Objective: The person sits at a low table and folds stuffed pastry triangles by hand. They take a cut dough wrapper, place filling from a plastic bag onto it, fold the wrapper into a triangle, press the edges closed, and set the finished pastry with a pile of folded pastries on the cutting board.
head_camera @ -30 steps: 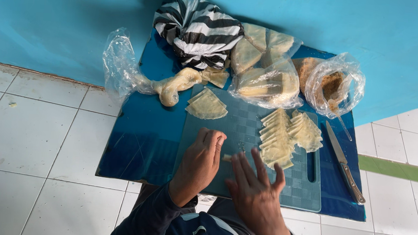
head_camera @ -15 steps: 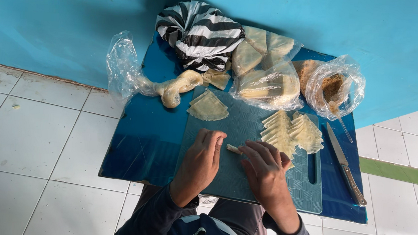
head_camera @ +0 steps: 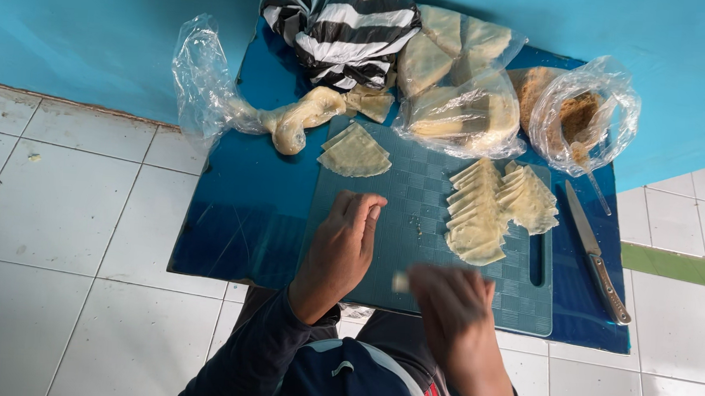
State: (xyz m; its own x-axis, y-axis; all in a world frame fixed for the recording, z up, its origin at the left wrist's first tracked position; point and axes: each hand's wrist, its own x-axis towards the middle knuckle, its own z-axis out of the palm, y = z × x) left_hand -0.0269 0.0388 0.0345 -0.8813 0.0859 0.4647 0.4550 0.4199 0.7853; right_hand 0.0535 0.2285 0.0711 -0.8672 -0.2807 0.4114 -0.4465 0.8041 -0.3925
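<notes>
Pale dough scrap pinched at my right hand, fanned wrappers up and to its right.

From where I watch, my right hand (head_camera: pixel 452 312) is motion-blurred at lower centre; a small pale piece of pastry (head_camera: pixel 400 282) sits at its fingertips, seemingly pinched, though I cannot tell how firmly. My left hand (head_camera: pixel 342 251) lies flat, fingers together, on the teal gridded plastic cutting board (head_camera: pixel 428 187), holding nothing. Nearest to the right hand is the fanned stack of thin cream pastry wrappers (head_camera: pixel 477 217), its long axis running up-frame. Farther right, off the board, lies the steel-handled knife (head_camera: pixel 597 252).
</notes>
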